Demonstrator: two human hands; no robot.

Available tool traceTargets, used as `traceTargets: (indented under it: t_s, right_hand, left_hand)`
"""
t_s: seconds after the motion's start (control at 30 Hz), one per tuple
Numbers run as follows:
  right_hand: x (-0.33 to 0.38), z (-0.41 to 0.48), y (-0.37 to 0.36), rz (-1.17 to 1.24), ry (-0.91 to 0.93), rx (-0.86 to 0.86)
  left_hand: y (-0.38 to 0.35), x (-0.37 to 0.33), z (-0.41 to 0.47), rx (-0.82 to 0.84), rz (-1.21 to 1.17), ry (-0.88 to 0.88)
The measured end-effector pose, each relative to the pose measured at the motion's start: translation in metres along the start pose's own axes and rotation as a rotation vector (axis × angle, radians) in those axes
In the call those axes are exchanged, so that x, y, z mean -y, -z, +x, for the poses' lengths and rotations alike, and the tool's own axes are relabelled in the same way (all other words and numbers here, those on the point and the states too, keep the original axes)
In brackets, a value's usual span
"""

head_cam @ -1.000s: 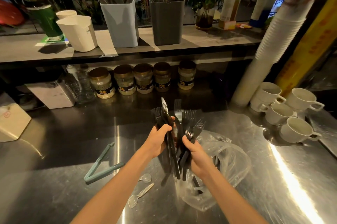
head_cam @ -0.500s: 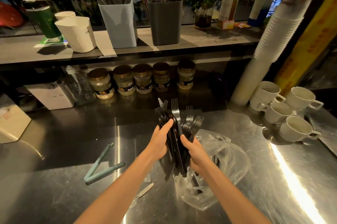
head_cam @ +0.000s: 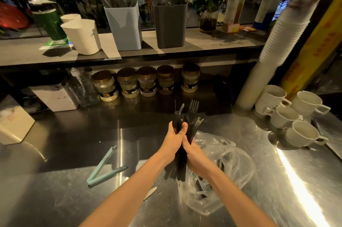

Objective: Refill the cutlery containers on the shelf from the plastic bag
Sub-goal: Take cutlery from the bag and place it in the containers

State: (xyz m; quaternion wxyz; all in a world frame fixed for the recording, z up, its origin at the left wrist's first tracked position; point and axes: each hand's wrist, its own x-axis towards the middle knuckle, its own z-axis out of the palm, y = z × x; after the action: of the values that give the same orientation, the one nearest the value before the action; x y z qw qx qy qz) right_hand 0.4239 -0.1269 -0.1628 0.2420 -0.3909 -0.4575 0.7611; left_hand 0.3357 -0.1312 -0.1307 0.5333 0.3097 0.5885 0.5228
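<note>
Black plastic forks (head_cam: 178,119) stood upright as bundle above steel counter (head_cam: 55,189), tines up, just left of clear plastic bag (head_cam: 231,167). Left hand (head_cam: 173,140) wrapped round bundle's upper part, thumb across front. Right hand (head_cam: 196,156) clutched handles just below, touching left hand. More dark cutlery lay inside bag. Dark grey container (head_cam: 170,25) and light blue container (head_cam: 124,27) stood on shelf (head_cam: 212,42) beyond, both holding cutlery, white container (head_cam: 83,37) to their left. Teal bag clip (head_cam: 103,169) lay open on counter left of arms. Jars (head_cam: 146,84) lined up under shelf; white cups (head_cam: 299,132) at right.
</note>
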Motion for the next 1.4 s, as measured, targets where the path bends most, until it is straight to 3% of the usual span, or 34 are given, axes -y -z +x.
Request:
traceTargets:
  t_s: [0.17, 0.37, 0.63, 0.8, 0.9, 1.03, 1.2, 1.4]
  right_hand:
    - [0.003, 0.001, 0.005, -0.115, 0.018, 0.046]
    - [0.001, 0.000, 0.009, -0.273, 0.103, -0.042]
    - [-0.002, -0.003, 0.004, 0.086, 0.141, -0.038]
    - [0.007, -0.007, 0.007, 0.188, 0.170, 0.018]
    - [0.008, -0.010, 0.007, 0.220, 0.177, 0.025]
    - [0.009, -0.009, 0.009, 0.307, 0.186, -0.003]
    - [0.012, -0.006, 0.007, 0.441, 0.188, -0.035]
    - [0.015, 0.001, -0.003, 0.391, 0.212, -0.219]
  left_hand:
    - [0.005, -0.005, -0.006, 0.088, 0.130, 0.058]
    - [0.002, -0.003, 0.004, 0.010, -0.075, 0.260]
    - [-0.014, -0.011, -0.001, -0.164, 0.280, -0.201]
    - [-0.022, -0.017, -0.011, -0.214, 0.338, -0.197]
    - [-0.021, -0.022, -0.011, -0.145, 0.348, -0.213]
    - [-0.018, -0.026, -0.010, -0.095, 0.414, -0.335]
    - [-0.016, -0.031, -0.015, -0.149, 0.389, -0.453]
    - [-0.017, -0.026, -0.014, -0.177, 0.406, -0.409]
